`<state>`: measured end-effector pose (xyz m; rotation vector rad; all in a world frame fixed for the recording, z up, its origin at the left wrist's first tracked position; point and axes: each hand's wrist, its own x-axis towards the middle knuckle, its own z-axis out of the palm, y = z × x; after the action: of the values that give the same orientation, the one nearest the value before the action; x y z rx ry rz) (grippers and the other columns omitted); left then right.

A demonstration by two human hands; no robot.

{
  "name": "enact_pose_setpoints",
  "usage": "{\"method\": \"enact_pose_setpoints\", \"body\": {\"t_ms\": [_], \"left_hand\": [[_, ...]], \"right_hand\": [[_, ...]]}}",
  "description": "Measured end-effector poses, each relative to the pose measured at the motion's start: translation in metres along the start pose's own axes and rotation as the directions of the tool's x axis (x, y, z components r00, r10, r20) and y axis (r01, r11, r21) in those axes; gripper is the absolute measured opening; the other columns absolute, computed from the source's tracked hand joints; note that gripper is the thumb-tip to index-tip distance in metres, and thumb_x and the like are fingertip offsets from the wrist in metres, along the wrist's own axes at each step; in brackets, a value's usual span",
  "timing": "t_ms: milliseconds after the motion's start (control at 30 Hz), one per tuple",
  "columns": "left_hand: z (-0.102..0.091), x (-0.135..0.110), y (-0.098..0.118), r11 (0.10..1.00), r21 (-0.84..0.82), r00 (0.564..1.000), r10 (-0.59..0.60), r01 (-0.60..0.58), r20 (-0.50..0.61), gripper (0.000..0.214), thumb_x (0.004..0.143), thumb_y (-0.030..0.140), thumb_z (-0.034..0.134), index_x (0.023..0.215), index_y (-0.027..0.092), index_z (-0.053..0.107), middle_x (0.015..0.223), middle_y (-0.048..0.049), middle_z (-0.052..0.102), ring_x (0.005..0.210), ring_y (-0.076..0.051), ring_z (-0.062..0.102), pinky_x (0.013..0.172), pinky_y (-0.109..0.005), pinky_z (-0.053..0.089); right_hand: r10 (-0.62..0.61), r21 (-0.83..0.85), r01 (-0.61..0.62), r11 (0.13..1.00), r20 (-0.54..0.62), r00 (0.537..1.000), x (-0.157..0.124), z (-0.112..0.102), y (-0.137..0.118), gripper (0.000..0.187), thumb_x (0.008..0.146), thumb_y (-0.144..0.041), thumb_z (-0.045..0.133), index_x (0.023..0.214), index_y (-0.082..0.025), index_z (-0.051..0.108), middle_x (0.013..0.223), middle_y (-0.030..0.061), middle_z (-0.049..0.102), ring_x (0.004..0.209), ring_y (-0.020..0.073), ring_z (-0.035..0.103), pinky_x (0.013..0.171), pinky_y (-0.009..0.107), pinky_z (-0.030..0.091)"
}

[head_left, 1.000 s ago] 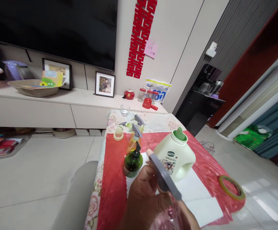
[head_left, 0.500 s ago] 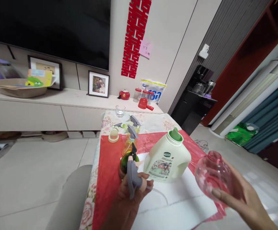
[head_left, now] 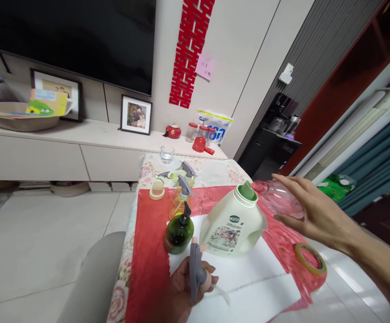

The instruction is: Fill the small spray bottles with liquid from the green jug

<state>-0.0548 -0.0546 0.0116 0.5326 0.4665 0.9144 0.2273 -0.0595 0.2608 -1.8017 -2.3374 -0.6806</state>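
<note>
In my left hand [head_left: 184,287], low over the white sheet, is a grey spray nozzle [head_left: 197,271] with a thin dip tube. My right hand [head_left: 309,208] grips a clear pinkish bottle [head_left: 278,197], tilted sideways. Its neck points left, at the mouth of a pale green detergent jug [head_left: 226,229]; I cannot tell whether they touch. A green spout [head_left: 247,190] sits inside the jug's mouth. A dark green pump bottle [head_left: 178,233] stands left of the jug. Behind it is an orange-tinted spray bottle [head_left: 180,202].
A roll of tape [head_left: 321,264] lies at the table's right edge on the red cloth [head_left: 147,246]. Farther back are a clear cap [head_left: 157,190] and a glass cup [head_left: 166,154]. Beyond stands a low cabinet [head_left: 114,157] with framed photos, jars and a red scoop [head_left: 203,146].
My right hand has raised the bottle, moved it left and tipped it from upright to sideways beside the jug's mouth. My left hand has shifted slightly right and down with the nozzle.
</note>
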Motion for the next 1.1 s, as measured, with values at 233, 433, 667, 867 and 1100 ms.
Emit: {"method": "enact_pose_setpoints", "body": {"t_ms": [233, 433, 667, 867, 1100], "left_hand": [[-0.005, 0.002, -0.006, 1.000, -0.022, 0.999, -0.021, 0.022, 0.031, 0.063, 0.057, 0.035, 0.097, 0.114, 0.025, 0.072, 0.099, -0.0064, 0.072, 0.090, -0.028, 0.072, 0.080, -0.039, 0.052], [-0.006, -0.002, 0.001, 0.996, -0.057, 0.994, -0.061, 0.066, 0.089, 0.068, 0.061, 0.032, 0.095, 0.124, 0.027, 0.068, 0.103, -0.0073, 0.069, 0.097, -0.028, 0.069, 0.089, -0.043, 0.050], [-0.004, -0.002, 0.001, 0.995, -0.065, 0.997, -0.070, 0.073, 0.045, 0.069, 0.059, 0.031, 0.097, 0.122, 0.027, 0.069, 0.103, -0.0071, 0.069, 0.093, -0.028, 0.071, 0.084, -0.039, 0.051], [0.001, -0.005, 0.008, 0.993, -0.075, 0.995, -0.085, 0.089, 0.054, 0.065, 0.062, 0.033, 0.095, 0.122, 0.025, 0.070, 0.103, -0.0083, 0.069, 0.093, -0.027, 0.070, 0.087, -0.041, 0.052], [0.002, -0.007, 0.011, 0.993, -0.061, 0.993, -0.092, 0.097, 0.078, 0.062, 0.066, 0.033, 0.093, 0.122, 0.025, 0.069, 0.104, -0.0073, 0.068, 0.095, -0.026, 0.069, 0.088, -0.041, 0.050]], "right_hand": [[-0.137, -0.220, 0.150, 0.964, 0.072, 0.988, 0.022, -0.016, -0.003, 0.068, 0.090, -0.036, 0.054, 0.153, -0.020, 0.037, 0.133, 0.0169, 0.053, 0.109, 0.0311, 0.055, 0.083, 0.047, 0.053], [-0.232, -0.321, 0.257, 0.911, 0.113, 0.966, 0.037, -0.029, -0.009, 0.064, 0.083, -0.028, 0.053, 0.146, -0.019, 0.044, 0.125, 0.0149, 0.057, 0.103, 0.0295, 0.056, 0.078, 0.043, 0.048], [-0.262, -0.423, 0.308, 0.853, 0.165, 0.951, 0.049, -0.035, -0.015, 0.069, 0.078, -0.023, 0.056, 0.146, -0.026, 0.046, 0.121, 0.0114, 0.056, 0.103, 0.0294, 0.055, 0.080, 0.043, 0.042], [-0.301, -0.474, 0.360, 0.804, 0.197, 0.933, 0.058, -0.040, -0.023, 0.062, 0.080, -0.012, 0.051, 0.140, -0.028, 0.050, 0.121, 0.0110, 0.057, 0.109, 0.0305, 0.054, 0.082, 0.043, 0.039], [-0.305, -0.552, 0.393, 0.735, 0.249, 0.919, 0.066, -0.047, -0.032, 0.064, 0.078, -0.004, 0.049, 0.138, -0.027, 0.051, 0.122, 0.0127, 0.057, 0.107, 0.0307, 0.053, 0.083, 0.045, 0.037]]}}
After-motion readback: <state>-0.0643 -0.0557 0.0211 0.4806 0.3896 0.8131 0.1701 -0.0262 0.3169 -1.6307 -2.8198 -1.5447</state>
